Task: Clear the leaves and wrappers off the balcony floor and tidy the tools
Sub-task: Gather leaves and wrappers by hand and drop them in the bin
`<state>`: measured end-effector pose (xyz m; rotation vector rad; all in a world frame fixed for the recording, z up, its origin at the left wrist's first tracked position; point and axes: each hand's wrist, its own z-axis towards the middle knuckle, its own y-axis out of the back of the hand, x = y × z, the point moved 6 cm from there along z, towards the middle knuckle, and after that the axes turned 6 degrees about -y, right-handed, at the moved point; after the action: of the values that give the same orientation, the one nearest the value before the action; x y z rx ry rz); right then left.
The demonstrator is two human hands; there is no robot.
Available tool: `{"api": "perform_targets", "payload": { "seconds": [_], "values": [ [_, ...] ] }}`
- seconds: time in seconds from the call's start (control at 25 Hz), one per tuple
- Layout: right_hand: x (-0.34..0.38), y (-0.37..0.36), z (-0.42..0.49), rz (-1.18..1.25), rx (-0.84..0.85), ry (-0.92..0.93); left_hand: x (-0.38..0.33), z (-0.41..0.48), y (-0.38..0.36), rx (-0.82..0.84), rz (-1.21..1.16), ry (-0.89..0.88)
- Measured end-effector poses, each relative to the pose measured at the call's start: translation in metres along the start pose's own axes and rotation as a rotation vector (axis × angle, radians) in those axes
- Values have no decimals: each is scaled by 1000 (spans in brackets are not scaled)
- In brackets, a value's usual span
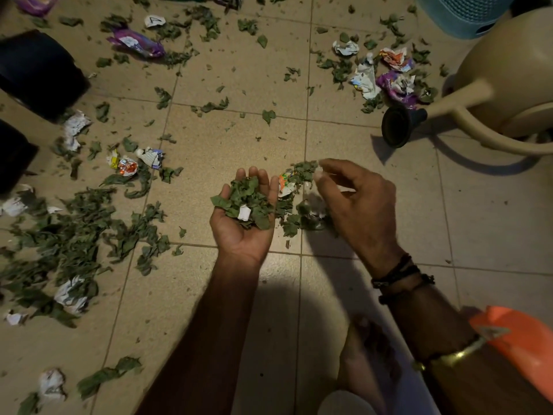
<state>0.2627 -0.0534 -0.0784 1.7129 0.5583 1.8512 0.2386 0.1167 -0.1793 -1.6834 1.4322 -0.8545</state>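
Your left hand (244, 217) is cupped palm up, fingers pressed together, and holds a heap of leaves (247, 202) with one white scrap of wrapper among them. Your right hand (356, 202) hovers just beside it, over a small pile of leaves (299, 217) and an orange wrapper (285, 182) on the floor (227, 151); its fingers are curled loosely, and something small and pale seems pinched at the fingertips, though it is too blurred to be sure.

You look to be early in the job. That one handful is all that has been gathered, as far as can be seen. A dense drift of leaves (68, 244) with crumpled wrappers lies to the near left, purple wrappers (136, 43) sit at the far left, and another bunch of wrappers (386, 76) lies far right beside the watering can (490, 97). Loose leaves dot the tiles between. The can lies with its spout toward you, not yet put away. A blue basket (460, 13) stands at the far right; it may serve as the bin.
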Motion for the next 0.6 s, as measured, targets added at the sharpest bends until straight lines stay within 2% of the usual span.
{"api": "perform_targets", "payload": {
  "seconds": [0.08, 0.16, 0.24, 0.32, 0.36, 0.44, 0.52, 0.6],
  "values": [
    [-47, -8, -12, -123, 50, -159, -12, 0, -2, -1, 3, -36],
    [-76, -36, -40, -243, 225, -304, -21, -2, -3, 13, 0, -60],
    [-71, -66, -61, -280, 328, -234, -26, -3, 0, 2, 3, -75],
    [-49, -91, -61, -176, 403, -76, -29, -4, 3, -9, 5, -78],
    [-39, -96, -52, -87, 401, -42, -31, -4, 4, -11, 5, -80],
    [-37, -89, -18, 57, 250, -87, -36, -5, 2, -11, 3, -94],
    [-52, -77, 20, 17, 150, -165, -43, -6, -1, 4, 11, -107],
    [-60, -82, 40, -153, 285, -153, -48, -6, -3, 18, 6, -106]
  ]
}}
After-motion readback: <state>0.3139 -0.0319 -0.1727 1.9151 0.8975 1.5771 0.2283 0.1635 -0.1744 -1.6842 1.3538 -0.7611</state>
